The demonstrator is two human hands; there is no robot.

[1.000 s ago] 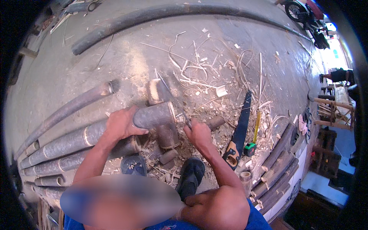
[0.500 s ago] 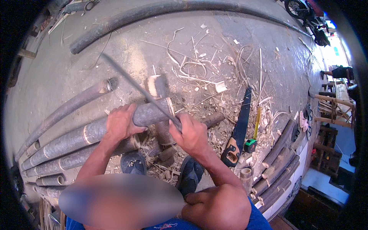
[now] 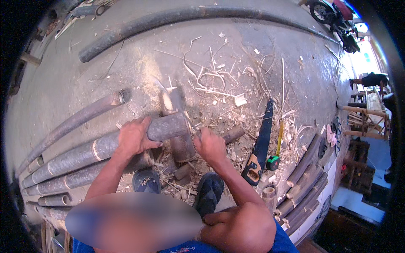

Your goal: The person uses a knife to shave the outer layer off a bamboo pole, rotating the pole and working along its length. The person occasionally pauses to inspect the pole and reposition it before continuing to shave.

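Note:
My left hand [image 3: 134, 135] grips a thick grey bamboo pole [image 3: 168, 126] from above, thumb toward its cut end. That end rests across a short, stout log [image 3: 182, 148] on the floor; the rest of the pole slopes away to the lower left. At the cut end, my right hand [image 3: 210, 145] is closed around the handle of a long knife [image 3: 192, 127]. The blade is blurred and partly hard to see, and the handle is mostly hidden by my fingers. Pale shavings lie around both sandalled feet [image 3: 209, 189].
A black handsaw [image 3: 262, 143] with a wooden handle and a green tape measure [image 3: 273, 162] lie to the right. Cut bamboo lengths [image 3: 306, 187] are stacked beyond. More poles [image 3: 71, 118] lie left, and a long one [image 3: 168, 19] crosses the far floor. A motorcycle [image 3: 337, 21] stands far right.
The long knife was raised across the pole, pointing up and left; its blade is now lower and blurred at the cut end. My right hand shifted slightly; my left keeps its grip.

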